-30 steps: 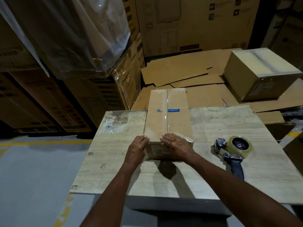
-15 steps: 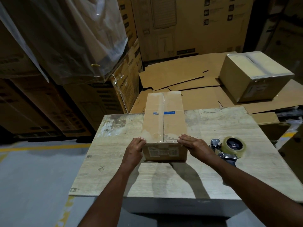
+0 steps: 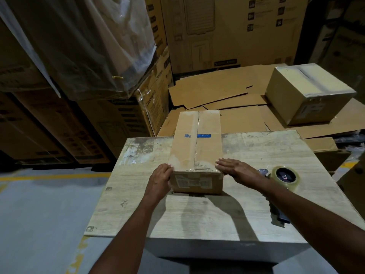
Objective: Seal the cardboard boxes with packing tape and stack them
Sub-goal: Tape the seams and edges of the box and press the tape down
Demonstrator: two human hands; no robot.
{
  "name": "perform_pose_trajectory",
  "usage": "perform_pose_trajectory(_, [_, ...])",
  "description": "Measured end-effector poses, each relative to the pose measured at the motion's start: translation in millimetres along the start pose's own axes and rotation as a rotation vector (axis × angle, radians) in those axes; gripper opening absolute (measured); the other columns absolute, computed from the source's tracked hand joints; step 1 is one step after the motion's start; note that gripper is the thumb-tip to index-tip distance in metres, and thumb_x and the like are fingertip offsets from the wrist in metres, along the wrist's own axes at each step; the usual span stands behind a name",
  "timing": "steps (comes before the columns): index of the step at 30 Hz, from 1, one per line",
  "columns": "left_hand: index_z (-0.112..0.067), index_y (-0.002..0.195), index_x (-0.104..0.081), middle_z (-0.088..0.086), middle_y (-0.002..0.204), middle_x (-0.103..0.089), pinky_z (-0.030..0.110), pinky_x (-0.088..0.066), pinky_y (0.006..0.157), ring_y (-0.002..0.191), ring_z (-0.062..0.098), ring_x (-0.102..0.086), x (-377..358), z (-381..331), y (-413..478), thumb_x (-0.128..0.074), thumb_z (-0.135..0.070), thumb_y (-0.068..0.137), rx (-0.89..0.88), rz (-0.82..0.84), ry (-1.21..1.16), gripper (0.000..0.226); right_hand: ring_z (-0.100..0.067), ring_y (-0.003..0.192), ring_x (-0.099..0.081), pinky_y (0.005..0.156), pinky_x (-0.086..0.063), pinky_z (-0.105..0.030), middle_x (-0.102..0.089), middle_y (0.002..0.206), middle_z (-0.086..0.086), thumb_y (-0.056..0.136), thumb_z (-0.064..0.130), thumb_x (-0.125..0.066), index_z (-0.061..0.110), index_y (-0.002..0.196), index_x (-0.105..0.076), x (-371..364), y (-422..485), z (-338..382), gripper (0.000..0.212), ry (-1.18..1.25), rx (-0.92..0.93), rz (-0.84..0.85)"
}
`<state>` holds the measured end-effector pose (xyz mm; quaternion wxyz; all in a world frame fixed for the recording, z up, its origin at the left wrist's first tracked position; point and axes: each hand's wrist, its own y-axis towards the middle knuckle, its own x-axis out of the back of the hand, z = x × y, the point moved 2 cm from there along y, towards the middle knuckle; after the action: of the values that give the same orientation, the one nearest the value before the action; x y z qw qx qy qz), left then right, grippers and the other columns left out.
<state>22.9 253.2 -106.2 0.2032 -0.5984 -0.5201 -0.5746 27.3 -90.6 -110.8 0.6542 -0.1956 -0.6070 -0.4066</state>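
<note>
A long narrow cardboard box lies on the pale wooden table, with clear tape along its top seam and over the near end. My left hand lies against the box's near left corner, fingers over the top edge. With straight fingers, my right hand touches the near right corner. To the right on the table lies a tape dispenser with a clear roll, its handle partly hidden by my right forearm. A second, taped box sits on flattened cardboard beyond the table.
Flattened cardboard sheets cover the floor behind the table. Tall printed cartons stand at the back, and stacked cartons under a plastic-wrapped load fill the left. Grey floor with a yellow line lies to the left.
My right hand slid from the top near end of the box to its right corner. My left hand stayed at the left corner. The camera shifted slightly.
</note>
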Motion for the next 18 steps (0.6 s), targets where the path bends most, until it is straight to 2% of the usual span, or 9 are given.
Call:
perform_pose_trajectory(2, [0.001, 0.115, -0.072, 0.018, 0.116, -0.071, 0.045, -0.059, 0.092, 0.11, 0.035, -0.067, -2, 5, -2, -0.086, 0.006, 0.068, 0.019, -0.028, 0.016, 0.049, -0.025, 0.138, -0.055, 0.108, -0.051, -0.047, -0.057, 0.148, -0.007, 0.087, -0.006, -0.074, 0.016, 0.144, -0.059, -5, 0, 8, 0.063, -0.007, -0.009, -0.044])
perform_pose_trajectory(5, [0.0, 0.131, -0.065, 0.017, 0.136, -0.064, 0.046, -0.046, 0.111, 0.129, 0.033, -0.058, -9, 11, -10, -0.074, -0.002, 0.084, 0.072, -0.054, 0.041, 0.049, -0.022, 0.129, -0.063, 0.098, -0.055, -0.043, -0.064, 0.141, -0.004, 0.081, -0.003, -0.082, 0.018, 0.138, -0.065, -14, 6, 26, 0.063, -0.033, 0.025, -0.071])
perform_pose_trajectory(7, [-0.005, 0.145, -0.054, 0.012, 0.153, -0.05, 0.043, -0.033, 0.121, 0.144, 0.027, -0.044, -13, 7, -16, -0.056, -0.018, 0.095, 0.079, -0.021, 0.022, 0.052, -0.02, 0.125, -0.065, 0.095, -0.054, -0.039, -0.067, 0.138, -0.002, 0.083, 0.005, -0.083, 0.02, 0.134, -0.068, -20, 19, 45, 0.055, -0.034, 0.083, -0.083])
perform_pose_trajectory(9, [-0.012, 0.157, -0.037, 0.005, 0.165, -0.03, 0.04, -0.018, 0.127, 0.155, 0.02, -0.023, -15, -2, -19, -0.037, -0.037, 0.101, 0.076, 0.058, 0.001, 0.061, -0.02, 0.128, -0.063, 0.099, -0.052, -0.04, -0.065, 0.141, -0.001, 0.089, 0.013, -0.079, 0.021, 0.135, -0.067, -27, 34, 59, 0.048, -0.038, 0.134, -0.053])
perform_pose_trajectory(12, [-0.02, 0.162, -0.018, -0.002, 0.168, -0.005, 0.034, 0.004, 0.128, 0.157, 0.011, 0.003, -17, -11, -20, -0.021, -0.059, 0.1, 0.092, 0.147, -0.023, 0.074, -0.027, 0.149, -0.04, 0.117, -0.038, -0.05, -0.045, 0.16, -0.006, 0.092, 0.018, -0.075, 0.023, 0.154, -0.045, -32, 47, 58, 0.068, -0.122, 0.078, 0.05])
perform_pose_trajectory(14, [-0.02, 0.163, -0.014, -0.001, 0.169, 0.0, 0.033, 0.011, 0.126, 0.156, 0.01, 0.01, -21, -20, -13, -0.021, -0.07, 0.099, 0.11, 0.182, -0.015, 0.081, -0.033, 0.159, -0.011, 0.126, -0.015, -0.057, -0.015, 0.171, -0.011, 0.093, 0.014, -0.072, 0.025, 0.163, -0.023, -31, 50, 46, 0.086, -0.194, -0.055, 0.112])
perform_pose_trajectory(16, [-0.022, 0.164, -0.007, 0.001, 0.17, 0.008, 0.038, 0.014, 0.126, 0.156, 0.012, 0.016, -25, -32, -3, -0.023, -0.079, 0.096, 0.13, 0.229, 0.027, 0.09, -0.033, 0.158, 0.014, 0.123, 0.008, -0.056, 0.01, 0.172, -0.009, 0.097, 0.013, -0.067, 0.029, 0.165, -0.002, -29, 54, 34, 0.096, -0.245, -0.148, 0.179])
perform_pose_trajectory(18, [-0.022, 0.164, -0.001, 0.001, 0.168, 0.015, 0.043, 0.017, 0.125, 0.155, 0.014, 0.021, -28, -44, 8, -0.024, -0.086, 0.091, 0.152, 0.279, 0.061, 0.099, -0.034, 0.157, 0.019, 0.119, 0.015, -0.054, 0.015, 0.171, -0.009, 0.098, 0.012, -0.065, 0.028, 0.165, 0.007, -25, 64, 27, 0.099, -0.29, -0.169, 0.223])
